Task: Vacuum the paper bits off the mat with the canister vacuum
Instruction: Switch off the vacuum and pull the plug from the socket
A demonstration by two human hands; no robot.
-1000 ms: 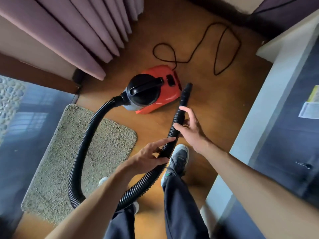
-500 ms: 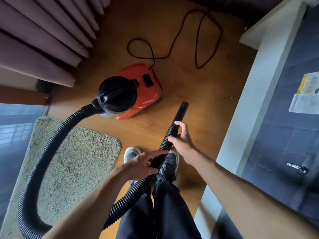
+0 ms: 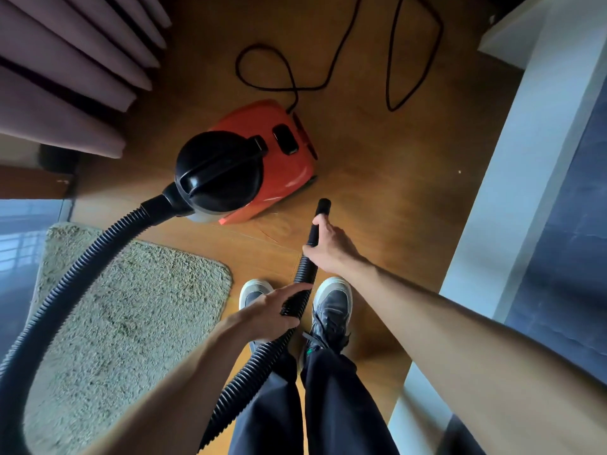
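Both hands gripped the hose [image 3: 303,274], right hand [image 3: 331,246] fingers wrapped at the nozzle [image 3: 318,221], left hand [image 3: 272,310] lower, nozzle still right of the mat [image 3: 131,307], likely needing swinging onto it

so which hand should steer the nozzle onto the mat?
Right. The right hand already grips the nozzle end of the hose; the left hand holds the ribbed hose farther back, nearer the mat, feeding slack.
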